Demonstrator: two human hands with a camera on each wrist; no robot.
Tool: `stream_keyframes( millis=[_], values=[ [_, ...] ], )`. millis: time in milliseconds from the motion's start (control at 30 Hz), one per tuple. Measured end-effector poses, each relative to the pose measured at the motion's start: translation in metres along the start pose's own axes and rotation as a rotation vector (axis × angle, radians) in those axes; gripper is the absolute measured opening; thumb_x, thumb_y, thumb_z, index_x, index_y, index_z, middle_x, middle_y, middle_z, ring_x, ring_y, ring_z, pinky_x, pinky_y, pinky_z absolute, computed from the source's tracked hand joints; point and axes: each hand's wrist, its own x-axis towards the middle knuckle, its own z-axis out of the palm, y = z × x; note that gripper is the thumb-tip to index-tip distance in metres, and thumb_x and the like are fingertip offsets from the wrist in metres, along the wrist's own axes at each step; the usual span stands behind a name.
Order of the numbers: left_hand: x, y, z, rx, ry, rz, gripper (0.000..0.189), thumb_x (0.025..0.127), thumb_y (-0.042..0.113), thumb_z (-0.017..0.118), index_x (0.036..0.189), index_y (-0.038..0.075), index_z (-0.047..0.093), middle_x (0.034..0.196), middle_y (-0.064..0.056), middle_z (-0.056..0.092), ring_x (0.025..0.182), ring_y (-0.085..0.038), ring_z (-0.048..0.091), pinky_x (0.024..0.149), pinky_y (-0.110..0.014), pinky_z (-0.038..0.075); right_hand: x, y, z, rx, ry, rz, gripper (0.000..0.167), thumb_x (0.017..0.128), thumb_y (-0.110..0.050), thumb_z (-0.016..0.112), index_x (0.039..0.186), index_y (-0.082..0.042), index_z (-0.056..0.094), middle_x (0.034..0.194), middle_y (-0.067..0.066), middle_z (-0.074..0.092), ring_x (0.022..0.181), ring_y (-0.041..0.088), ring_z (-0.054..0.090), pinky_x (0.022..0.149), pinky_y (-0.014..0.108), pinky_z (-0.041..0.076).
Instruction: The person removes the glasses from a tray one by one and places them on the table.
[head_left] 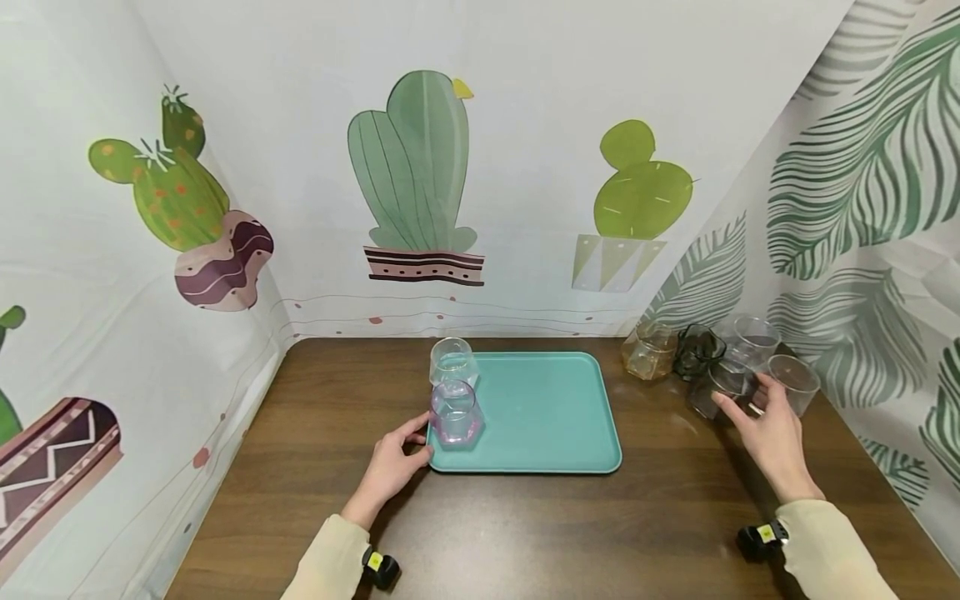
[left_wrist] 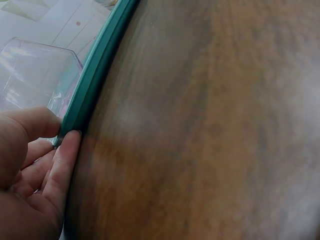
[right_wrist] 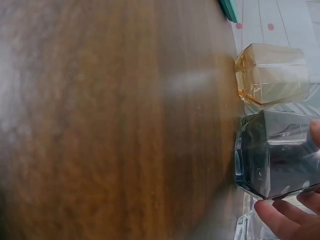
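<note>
A teal tray [head_left: 547, 417] lies on the wooden table. My left hand [head_left: 392, 467] holds its front left corner, thumb and fingers at the rim [left_wrist: 95, 75]. On the tray's left side stand a pink-tinted glass [head_left: 456, 421] and, behind it, a clear glass [head_left: 452, 360]. At the right, my right hand [head_left: 772, 437] grips a smoky grey glass [head_left: 712, 392] between thumb and fingers. The grey glass [right_wrist: 280, 155] is upright, its faceted base close to the tabletop in the right wrist view.
Around the right hand stand an amber glass [head_left: 649, 354], a black glass [head_left: 697, 354], a clear glass [head_left: 756, 337] and another see-through glass [head_left: 797, 385] near the table's right edge. A cloth printed with cacti [head_left: 420, 175] hangs behind the table.
</note>
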Motion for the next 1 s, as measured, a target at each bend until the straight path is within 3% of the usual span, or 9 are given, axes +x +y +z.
stream_keyframes(
  millis=[233,767,867,1000],
  values=[
    [0.0001,0.0012,-0.0006,0.006,0.002,0.002,0.055,0.089,0.004,0.074,0.143,0.007,0.064,0.124,-0.011,0.072,0.105,-0.024,0.068,0.085,-0.034,0.05,0.0014,0.0007,0.0002,-0.025,0.026,-0.045,0.078,0.096,-0.028,0.074,0.151,0.014,0.037,0.134,0.045,0.052,0.12,0.058,0.056,0.099,0.067,0.04],
    [-0.0014,0.0026,-0.0006,-0.003,0.004,0.003,0.055,0.089,0.004,0.074,0.142,0.008,0.064,0.123,-0.01,0.073,0.105,-0.024,0.068,0.083,-0.032,0.05,-0.0009,-0.0057,-0.001,-0.037,0.067,-0.052,0.074,0.094,-0.022,0.073,0.15,0.013,0.04,0.133,0.042,0.051,0.119,0.056,0.057,0.097,0.063,0.042],
    [-0.002,0.0028,-0.0005,-0.005,0.006,0.002,0.055,0.088,0.004,0.074,0.142,0.008,0.065,0.122,-0.011,0.073,0.104,-0.024,0.068,0.082,-0.03,0.05,-0.0028,-0.0058,-0.0021,-0.038,0.074,-0.054,0.072,0.095,-0.022,0.073,0.149,0.012,0.041,0.134,0.04,0.051,0.119,0.054,0.058,0.092,0.034,0.048],
    [-0.0025,0.003,-0.0004,-0.002,0.009,0.001,0.055,0.088,0.004,0.074,0.142,0.008,0.065,0.12,-0.01,0.073,0.104,-0.023,0.068,0.082,-0.031,0.049,-0.0076,-0.0076,-0.0053,-0.018,0.096,-0.065,0.07,0.095,-0.02,0.073,0.149,0.012,0.041,0.137,0.037,0.05,0.119,0.053,0.058,0.077,0.008,0.031]
  ],
)
